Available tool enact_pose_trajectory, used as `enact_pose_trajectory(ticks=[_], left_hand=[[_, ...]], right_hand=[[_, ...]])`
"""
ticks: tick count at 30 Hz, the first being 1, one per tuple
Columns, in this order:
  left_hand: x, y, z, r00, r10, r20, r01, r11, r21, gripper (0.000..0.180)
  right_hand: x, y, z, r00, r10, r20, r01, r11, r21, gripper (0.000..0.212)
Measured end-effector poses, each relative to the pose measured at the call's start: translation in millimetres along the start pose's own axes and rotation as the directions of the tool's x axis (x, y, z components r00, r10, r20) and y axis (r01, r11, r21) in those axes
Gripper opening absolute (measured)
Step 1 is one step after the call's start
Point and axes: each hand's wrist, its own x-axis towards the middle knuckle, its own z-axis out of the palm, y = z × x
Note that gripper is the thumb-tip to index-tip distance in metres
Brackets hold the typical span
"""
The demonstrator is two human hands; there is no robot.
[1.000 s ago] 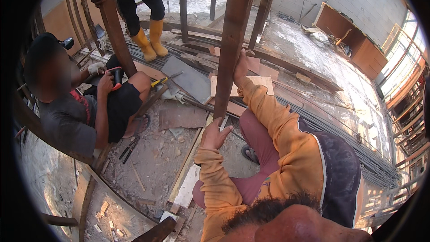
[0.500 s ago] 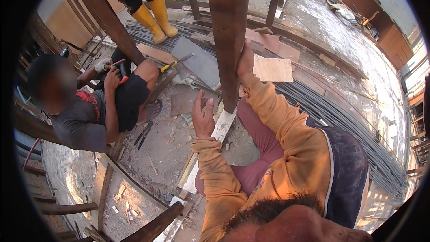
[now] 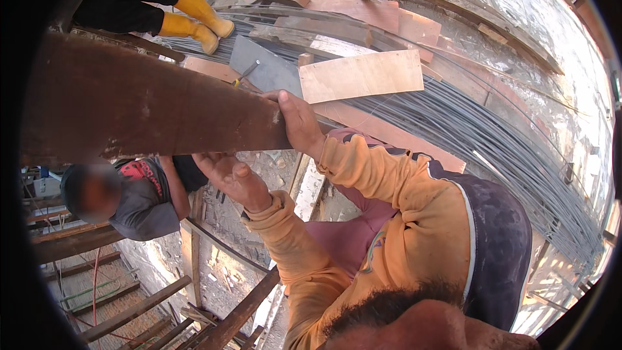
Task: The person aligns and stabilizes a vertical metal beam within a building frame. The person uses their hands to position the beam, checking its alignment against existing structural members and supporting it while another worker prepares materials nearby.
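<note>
A thick dark-brown wooden beam (image 3: 162, 107) stretches across the view from the left edge to just left of the middle. My right hand (image 3: 301, 123) grips it near its right end, with fingers over the far edge and the thumb on its face. At the near edge, my left hand (image 3: 234, 181) is turned palm up with fingers extended; their tips reach the beam's edge. A pale plywood piece (image 3: 363, 76) lies beyond my right hand. Beside it is a grey flat sheet (image 3: 262, 68), with a yellow-handled tool (image 3: 246, 74) close to the beam.
A co-worker (image 3: 146, 204) sits at the left, partly hidden by the beam. Another person in yellow boots (image 3: 204, 19) stands at the far left. Long grey metal rods (image 3: 479, 136) run along the right. Timber framing (image 3: 236, 308) crosses the lower left.
The beam, upright before, now slants across to the left, covering the seated co-worker's hands. My left hand has moved left to its near edge. My right hand has shifted left with it.
</note>
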Motion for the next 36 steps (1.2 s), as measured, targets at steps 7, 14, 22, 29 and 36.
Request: enact_pose_trajectory(ticks=[7, 14, 22, 29, 36], left_hand=[[5.8, 7.2, 57.1, 0.964, -0.147, -0.220, 0.160, 0.986, 0.041, 0.065], [5.5, 5.1, 48.2, 0.976, -0.147, -0.160, 0.158, 0.986, 0.061, 0.061], [8.5, 15.5, 63.6, 0.978, -0.173, -0.115, 0.173, 0.985, -0.012, 0.062], [14.0, 13.7, 66.5, 0.985, -0.146, -0.088, 0.146, 0.989, -0.007, 0.063], [10.0, 12.4, 65.5, 0.981, -0.173, -0.093, 0.173, 0.985, -0.001, 0.067]], right_hand=[[8.3, 0.2, -27.0, 0.973, 0.018, 0.230, -0.033, 0.998, 0.062, 0.056], [14.3, 5.2, -39.6, 0.961, -0.087, 0.261, 0.074, 0.995, 0.060, 0.048], [18.8, 12.8, -41.2, 0.941, -0.128, 0.312, 0.122, 0.992, 0.042, 0.048], [28.0, 18.0, -36.4, 0.951, -0.115, 0.286, 0.093, 0.992, 0.091, 0.054], [28.5, 31.8, -31.2, 0.960, 0.043, 0.276, -0.151, 0.911, 0.384, 0.057]])
